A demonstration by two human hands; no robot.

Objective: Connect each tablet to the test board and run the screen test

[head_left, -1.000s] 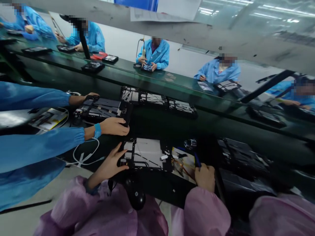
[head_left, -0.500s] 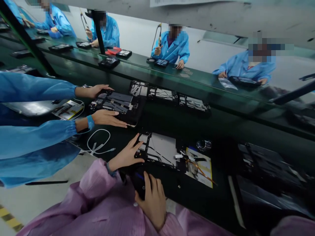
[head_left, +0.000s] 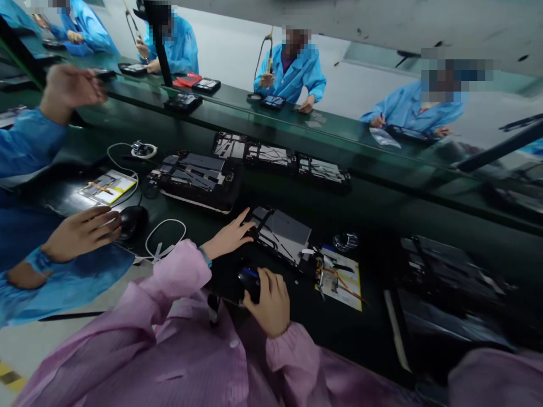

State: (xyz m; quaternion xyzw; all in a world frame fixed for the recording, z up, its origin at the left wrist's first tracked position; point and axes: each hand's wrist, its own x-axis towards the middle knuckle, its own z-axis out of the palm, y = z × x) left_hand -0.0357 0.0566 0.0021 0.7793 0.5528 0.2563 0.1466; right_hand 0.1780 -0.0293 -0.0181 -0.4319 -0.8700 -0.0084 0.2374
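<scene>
Risk assessment: the left hand (head_left: 227,234) has its fingers spread at the left edge of the opened device (head_left: 286,229); whether they pinch that edge cannot be told. The right hand (head_left: 271,302) is curled over a black mouse (head_left: 248,281) — thumb on one side, fingers on the other. Should the left fingers drag the device leftward, the thin orange ribbon (head_left: 343,287), lying on the yellow-edged card (head_left: 352,294) beyond its far end, could be strained (whether the two are joined is not clear). A wide sweep of the mouse could likewise disturb the card, which lies to the right of the right-hand grip. Uneven fingertip pressure on the device frame might also skew it.

Appearance: the device lies directly to the right of the left fingertips and ahead of the right hand, set at a slant to the bench edge. It has a black frame around flat grey panels, darker on the side away from the right hand and paler on the near side. Narrow black strips cross the panels. A small white tab (head_left: 307,251) projects at the end farthest from the left fingertips — toward the card.
</scene>
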